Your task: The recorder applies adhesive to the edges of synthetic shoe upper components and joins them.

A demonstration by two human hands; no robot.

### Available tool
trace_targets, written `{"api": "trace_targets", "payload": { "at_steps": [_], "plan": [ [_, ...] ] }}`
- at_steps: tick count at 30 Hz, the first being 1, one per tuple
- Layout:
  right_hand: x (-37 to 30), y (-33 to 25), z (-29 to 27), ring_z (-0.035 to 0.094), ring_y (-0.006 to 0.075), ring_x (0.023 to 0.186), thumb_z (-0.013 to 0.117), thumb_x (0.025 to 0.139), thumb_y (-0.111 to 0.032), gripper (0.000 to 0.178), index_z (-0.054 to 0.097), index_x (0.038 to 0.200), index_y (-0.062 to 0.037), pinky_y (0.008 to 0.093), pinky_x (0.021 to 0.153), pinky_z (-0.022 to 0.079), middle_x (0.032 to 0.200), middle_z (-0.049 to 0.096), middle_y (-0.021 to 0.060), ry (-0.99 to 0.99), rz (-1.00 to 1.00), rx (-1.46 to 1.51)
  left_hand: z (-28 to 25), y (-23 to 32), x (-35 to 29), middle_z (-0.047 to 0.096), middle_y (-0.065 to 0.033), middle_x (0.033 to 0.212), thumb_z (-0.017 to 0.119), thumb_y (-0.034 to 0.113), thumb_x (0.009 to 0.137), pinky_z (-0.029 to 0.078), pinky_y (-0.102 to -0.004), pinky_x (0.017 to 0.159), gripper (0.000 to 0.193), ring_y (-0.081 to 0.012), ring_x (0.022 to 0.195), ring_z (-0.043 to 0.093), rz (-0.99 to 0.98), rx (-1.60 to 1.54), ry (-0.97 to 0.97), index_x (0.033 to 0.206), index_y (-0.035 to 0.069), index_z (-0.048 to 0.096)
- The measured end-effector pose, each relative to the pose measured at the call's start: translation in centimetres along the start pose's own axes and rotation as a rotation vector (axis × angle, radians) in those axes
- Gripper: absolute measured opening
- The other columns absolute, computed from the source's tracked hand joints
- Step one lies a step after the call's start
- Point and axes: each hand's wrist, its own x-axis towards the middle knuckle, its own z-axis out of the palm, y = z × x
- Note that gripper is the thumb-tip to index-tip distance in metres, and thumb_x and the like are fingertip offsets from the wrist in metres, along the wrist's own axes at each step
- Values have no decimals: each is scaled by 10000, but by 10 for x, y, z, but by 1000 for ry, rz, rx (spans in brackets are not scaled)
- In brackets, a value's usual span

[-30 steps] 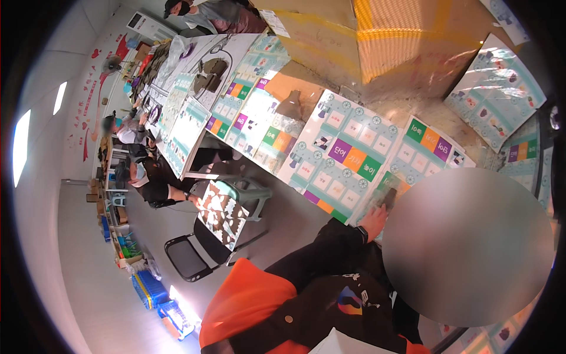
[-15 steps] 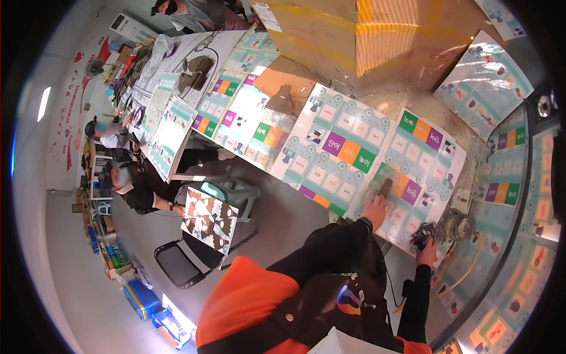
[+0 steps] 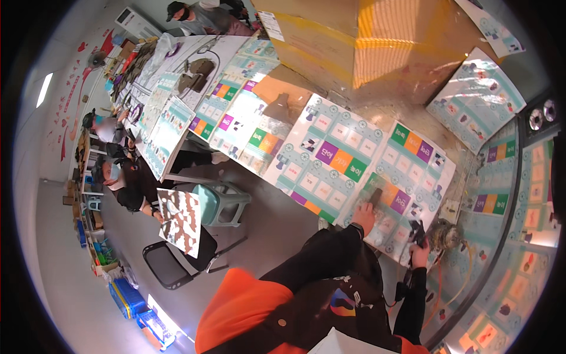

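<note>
Printed sheets with coloured squares and small pictures cover the worktable in front of me. My left hand point(image 3: 365, 217) rests on the nearer right sheet point(image 3: 413, 154), its fingers closed on the end of a narrow dark brown block point(image 3: 375, 196) that lies over the coloured band. To its right, at the sheet's near right corner, my right hand point(image 3: 420, 255) is wrapped round a black hand-held tool point(image 3: 417, 232); its exact kind is too small to tell. Left of that sheet lies another printed sheet point(image 3: 321, 171).
A large cardboard box point(image 3: 312, 35) stands behind the table. Round metal equipment point(image 3: 446, 235) with cords sits right of my right hand. A printed board point(image 3: 479, 100) leans at the back right. Left are a grey-green stool point(image 3: 221, 200), a black chair point(image 3: 162, 265) and a co-worker holding a patterned board point(image 3: 180, 221).
The whole view has shifted slightly. The black tool in my right hand now points more upright. My left hand stays at the brown block. The co-worker's patterned board has moved left and turned.
</note>
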Motion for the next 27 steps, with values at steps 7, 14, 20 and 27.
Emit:
{"api": "trace_targets", "payload": {
  "at_steps": [7,14,20,27],
  "plan": [
    [8,-159,105,511,58,614,697,805,-100,500,601,1292,-38,235,500,390,862,638,-2,-404,153,26,51,-37,15,591,-190,1306,497,306,992,487,-513,939,392,-367,1208,558,-155,-32,-28,1220,10,615],
    [24,-183,137,692,142,670,620,804,-162,182,634,912,-17,291,494,514,701,664,63,-498,285,-265,-8,-27,8,591,-151,1123,618,119,829,557,-432,803,445,-353,1095,571,-123,-114,-57,1273,157,633],
    [33,-160,156,713,184,670,579,816,-170,285,642,1029,9,316,473,526,718,690,109,-564,274,-401,-7,-24,-4,596,-134,1115,623,119,825,556,-421,808,483,-344,1090,578,-138,-101,-8,1303,188,624],
    [44,-158,155,670,172,582,573,818,-147,407,587,1198,-2,321,462,489,701,653,80,-443,175,-391,-7,-26,-1,598,-140,1117,613,119,834,558,-424,801,481,-344,1088,581,-146,-112,-6,1311,184,617]
  ]
}}
